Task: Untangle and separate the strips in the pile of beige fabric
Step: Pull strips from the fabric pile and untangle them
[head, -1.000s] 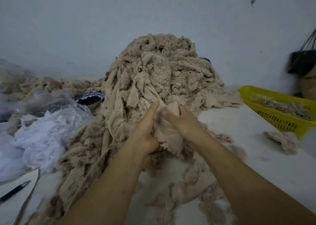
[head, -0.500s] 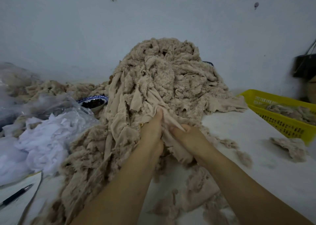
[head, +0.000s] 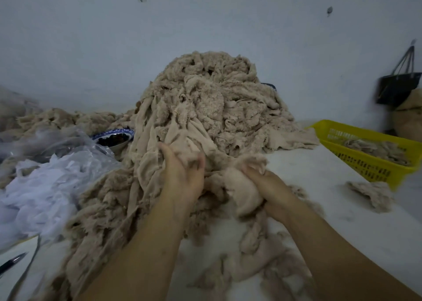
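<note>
— What's in front of you, starting from the left?

— White plastic bags (head: pixel 45 186) at the left, with a bowl (head: pixel 114 138) just behind them. In the middle is the pile of beige fabric (head: pixel 217 108), heaped against the far wall, its near edge spilling toward me.

— And your hands?

— My left hand (head: pixel 182 175) is at the near foot of the pile. The fingers are curled into a fold of it, though the hand is blurred. Just right of it, my right hand (head: pixel 269 186) is closed round a bunched strip (head: pixel 242 191) that runs back into the heap.

— Which step is that?

— Working one strip loose, I'd say, and most of the pile looks unsorted. Next I'd pin the heap with my left and draw the strip out to the right. I'd go gently, as it may snag. The yellow basket (head: pixel 365 163) at the far right already holds some fabric.
</note>
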Tool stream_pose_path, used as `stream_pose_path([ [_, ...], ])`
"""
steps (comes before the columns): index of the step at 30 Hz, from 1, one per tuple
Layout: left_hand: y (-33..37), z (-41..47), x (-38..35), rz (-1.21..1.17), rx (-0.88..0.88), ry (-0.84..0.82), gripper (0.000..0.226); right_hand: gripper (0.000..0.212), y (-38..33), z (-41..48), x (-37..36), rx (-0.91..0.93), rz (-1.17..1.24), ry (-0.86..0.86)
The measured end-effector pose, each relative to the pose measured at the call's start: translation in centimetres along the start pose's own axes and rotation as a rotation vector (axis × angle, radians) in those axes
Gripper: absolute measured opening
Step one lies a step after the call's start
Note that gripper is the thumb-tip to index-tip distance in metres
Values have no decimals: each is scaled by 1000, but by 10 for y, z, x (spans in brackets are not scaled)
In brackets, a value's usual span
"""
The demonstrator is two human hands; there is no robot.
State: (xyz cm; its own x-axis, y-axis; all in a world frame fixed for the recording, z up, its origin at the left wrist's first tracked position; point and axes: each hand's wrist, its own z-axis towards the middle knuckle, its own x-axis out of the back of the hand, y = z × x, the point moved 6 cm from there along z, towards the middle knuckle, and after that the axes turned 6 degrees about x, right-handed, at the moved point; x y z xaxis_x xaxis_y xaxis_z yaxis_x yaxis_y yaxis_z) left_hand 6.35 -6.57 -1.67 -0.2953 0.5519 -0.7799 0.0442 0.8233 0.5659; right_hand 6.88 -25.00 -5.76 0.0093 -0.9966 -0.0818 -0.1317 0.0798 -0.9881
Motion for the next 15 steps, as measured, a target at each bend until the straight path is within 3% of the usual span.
stream_pose_path([
  [2,-27,-8,-2,124,100,-99,103,40,-12,2,-2,50,32,-37],
  [3,-42,-13,-4,254,124,-161,105,40,-17,1,-3,75,27,-51],
  [5,-61,-24,-8,552,99,-245,91,40,-24,0,-7,119,0,-60],
  [8,-66,-24,-3,843,-89,-181,57,37,-24,-1,-9,150,-60,-39],
  [10,-57,-22,1,806,-179,-92,14,33,-19,-3,-11,154,-12,-44],
  [15,-49,-20,6,629,-189,-24,22,33,-14,-6,-14,158,112,-2],
])
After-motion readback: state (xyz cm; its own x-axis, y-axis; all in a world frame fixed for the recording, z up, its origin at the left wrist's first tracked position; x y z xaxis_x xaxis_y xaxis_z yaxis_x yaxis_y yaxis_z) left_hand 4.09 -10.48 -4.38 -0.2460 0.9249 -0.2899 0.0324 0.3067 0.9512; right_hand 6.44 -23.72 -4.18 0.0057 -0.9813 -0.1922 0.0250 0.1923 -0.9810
